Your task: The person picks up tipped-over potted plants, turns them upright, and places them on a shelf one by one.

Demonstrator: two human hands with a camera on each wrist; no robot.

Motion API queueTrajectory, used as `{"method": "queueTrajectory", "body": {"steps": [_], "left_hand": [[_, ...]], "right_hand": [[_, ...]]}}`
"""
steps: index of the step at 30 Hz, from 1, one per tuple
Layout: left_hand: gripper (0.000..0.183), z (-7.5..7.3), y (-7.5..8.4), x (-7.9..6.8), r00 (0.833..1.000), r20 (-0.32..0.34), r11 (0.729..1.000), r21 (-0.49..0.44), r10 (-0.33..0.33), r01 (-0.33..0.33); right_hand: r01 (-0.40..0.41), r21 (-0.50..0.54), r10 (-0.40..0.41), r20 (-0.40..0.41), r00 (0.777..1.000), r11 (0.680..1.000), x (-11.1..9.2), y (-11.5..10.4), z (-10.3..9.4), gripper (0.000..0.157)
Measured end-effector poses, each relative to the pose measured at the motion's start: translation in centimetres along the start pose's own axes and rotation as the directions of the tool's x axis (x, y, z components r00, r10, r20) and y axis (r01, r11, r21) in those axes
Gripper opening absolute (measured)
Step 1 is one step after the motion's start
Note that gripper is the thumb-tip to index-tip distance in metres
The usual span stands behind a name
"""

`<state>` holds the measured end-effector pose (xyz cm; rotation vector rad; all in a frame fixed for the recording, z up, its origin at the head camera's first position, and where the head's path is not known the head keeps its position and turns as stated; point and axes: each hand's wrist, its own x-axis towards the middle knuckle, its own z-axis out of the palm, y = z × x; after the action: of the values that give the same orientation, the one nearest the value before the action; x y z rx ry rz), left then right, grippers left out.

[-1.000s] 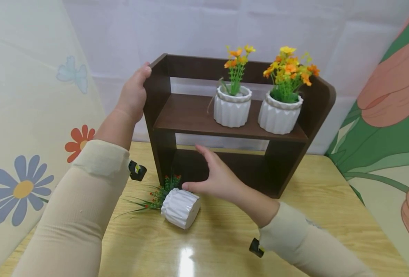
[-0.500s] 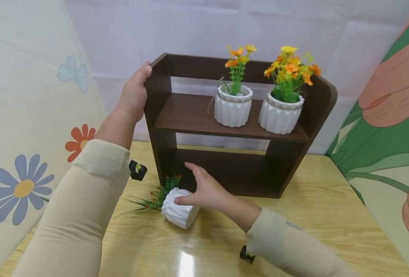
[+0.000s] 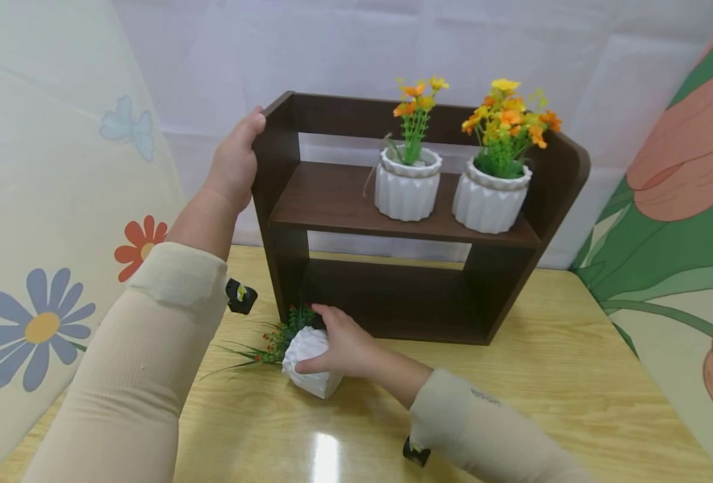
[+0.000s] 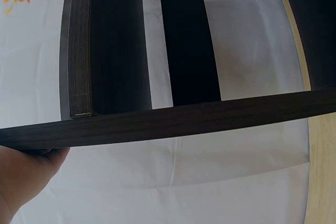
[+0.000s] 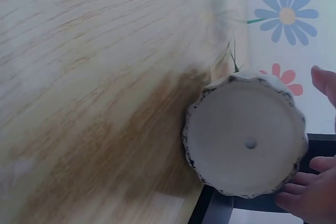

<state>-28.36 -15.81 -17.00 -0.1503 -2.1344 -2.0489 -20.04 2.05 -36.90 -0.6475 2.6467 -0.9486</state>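
My left hand (image 3: 233, 157) holds the dark brown two-tier shelf (image 3: 404, 231) by its left side panel, near the top. In the left wrist view that hand (image 4: 26, 179) lies against the panel's outer face, its fingers partly hidden. A white fluted flowerpot (image 3: 310, 362) lies on its side in front of the shelf's lower left corner. Its green plant with small red blooms (image 3: 278, 341) points left. My right hand (image 3: 344, 345) reaches around the pot with thumb and fingers spread. In the right wrist view the pot's round base (image 5: 244, 137), with one hole, faces the camera.
Upright on the upper shelf board stand two white pots, one with a few orange flowers (image 3: 407, 184) and one fuller (image 3: 491, 198). A wooden table (image 3: 259, 429) carries the shelf. Behind hangs a white cloth (image 3: 344, 40), with flower-printed panels (image 3: 42, 201) at both sides.
My right hand has moved left and down, from beside the fallen pot to around its near right part. The left hand stays on the shelf, and the pots have not moved.
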Motion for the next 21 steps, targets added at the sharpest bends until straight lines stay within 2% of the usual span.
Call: {"method": "queueTrajectory", "body": {"steps": [11, 16, 21], "left_hand": [[0.053, 0.0, 0.0, 0.1, 1.000, -0.001, 1.000, 0.020, 0.000, 0.000], [0.054, 0.0, 0.0, 0.1, 1.000, 0.000, 1.000, 0.021, -0.001, 0.001], [0.054, -0.1, 0.0, 0.2, 1.000, 0.003, 1.000, 0.014, -0.001, 0.001]], "right_hand": [[0.029, -0.139, -0.020, 0.070, 0.997, 0.990, 0.5, 0.1, 0.9, 0.104], [0.011, -0.156, 0.000, 0.073, 0.997, 0.988, 0.6, 0.3, 1.3, 0.106], [0.008, -0.219, 0.007, 0.065, 0.998, 0.976, 0.7, 0.3, 1.6, 0.105]]}}
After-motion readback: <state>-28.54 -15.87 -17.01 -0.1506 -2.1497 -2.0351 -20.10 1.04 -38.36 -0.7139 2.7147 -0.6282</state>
